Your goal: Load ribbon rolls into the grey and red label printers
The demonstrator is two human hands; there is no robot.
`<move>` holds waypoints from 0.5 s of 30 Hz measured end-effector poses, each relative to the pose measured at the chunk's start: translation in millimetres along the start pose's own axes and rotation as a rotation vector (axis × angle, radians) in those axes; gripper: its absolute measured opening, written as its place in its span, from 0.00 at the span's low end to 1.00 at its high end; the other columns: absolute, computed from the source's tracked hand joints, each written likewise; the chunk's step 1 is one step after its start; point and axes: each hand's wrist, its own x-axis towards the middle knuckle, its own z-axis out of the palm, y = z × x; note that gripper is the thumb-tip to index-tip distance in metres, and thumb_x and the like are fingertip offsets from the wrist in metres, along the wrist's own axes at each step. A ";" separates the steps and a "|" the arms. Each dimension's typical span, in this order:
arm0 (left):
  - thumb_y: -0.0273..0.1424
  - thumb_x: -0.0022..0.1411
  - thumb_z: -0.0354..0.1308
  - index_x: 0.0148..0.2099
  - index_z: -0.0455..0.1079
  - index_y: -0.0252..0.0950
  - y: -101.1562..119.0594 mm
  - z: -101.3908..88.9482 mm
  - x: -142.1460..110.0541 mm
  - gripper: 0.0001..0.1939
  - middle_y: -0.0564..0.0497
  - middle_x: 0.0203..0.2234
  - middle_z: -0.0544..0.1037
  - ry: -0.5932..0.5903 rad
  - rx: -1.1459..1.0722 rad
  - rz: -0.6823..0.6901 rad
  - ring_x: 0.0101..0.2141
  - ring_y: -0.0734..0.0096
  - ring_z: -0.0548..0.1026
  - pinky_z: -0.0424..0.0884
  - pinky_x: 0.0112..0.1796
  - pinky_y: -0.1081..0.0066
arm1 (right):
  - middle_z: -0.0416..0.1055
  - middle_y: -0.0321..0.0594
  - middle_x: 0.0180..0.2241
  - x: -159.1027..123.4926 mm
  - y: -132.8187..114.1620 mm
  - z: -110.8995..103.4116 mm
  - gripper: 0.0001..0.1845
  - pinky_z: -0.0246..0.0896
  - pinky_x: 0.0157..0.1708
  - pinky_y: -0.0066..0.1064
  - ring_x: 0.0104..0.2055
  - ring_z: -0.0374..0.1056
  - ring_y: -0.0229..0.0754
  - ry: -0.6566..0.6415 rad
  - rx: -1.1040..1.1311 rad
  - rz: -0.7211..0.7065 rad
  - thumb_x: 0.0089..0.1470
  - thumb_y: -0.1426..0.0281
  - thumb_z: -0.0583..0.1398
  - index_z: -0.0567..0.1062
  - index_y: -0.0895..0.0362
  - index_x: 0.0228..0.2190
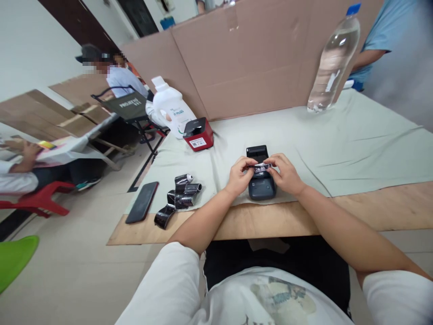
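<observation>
Your left hand (240, 175) and right hand (284, 174) each pinch, thumb against fingers, one end of a small shiny strip (261, 167), which you hold between them over the small black device (262, 188) at the near side of the cloth-covered counter (365, 144). The device stands open, its lid (257, 152) tilted back beyond your fingers; they and the strip hide most of its inside. To your left lie a curled black ribbon (179, 198) with rolled ends and, beside it, a dark phone (142, 202). Farther back, a red-and-black box (198, 135) stands just in front of a white jug (173, 110), whose opaque walls hide any contents. At the far right, before the cardboard partition (253, 58), a transparent bottle (333, 67) with a blue cap (353, 9) holds clear liquid, filling most of it.
</observation>
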 end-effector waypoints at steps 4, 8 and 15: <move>0.23 0.55 0.54 0.41 0.72 0.36 0.5 -0.7 0.8 0.11 0.49 0.35 0.75 -0.068 0.007 0.011 0.37 0.70 0.74 0.71 0.42 0.68 | 0.69 0.46 0.41 0.3 0.1 1.2 0.11 0.66 0.45 0.41 0.43 0.67 0.47 0.016 0.035 0.025 0.61 0.66 0.54 0.72 0.54 0.43; 0.21 0.53 0.52 0.36 0.73 0.36 0.4 -2.1 2.2 0.11 0.50 0.33 0.76 -0.016 0.052 -0.002 0.37 0.70 0.74 0.71 0.42 0.67 | 0.73 0.45 0.40 0.8 4.5 6.3 0.12 0.64 0.48 0.44 0.46 0.67 0.49 -0.016 0.022 0.028 0.61 0.63 0.55 0.74 0.53 0.41; 0.19 0.53 0.51 0.37 0.73 0.36 -3.1 -0.3 2.4 0.12 0.50 0.34 0.77 -0.050 0.080 -0.021 0.37 0.70 0.75 0.71 0.39 0.69 | 0.76 0.43 0.37 1.3 7.1 3.9 0.07 0.63 0.47 0.45 0.43 0.68 0.49 -0.060 -0.081 0.063 0.56 0.66 0.59 0.76 0.53 0.36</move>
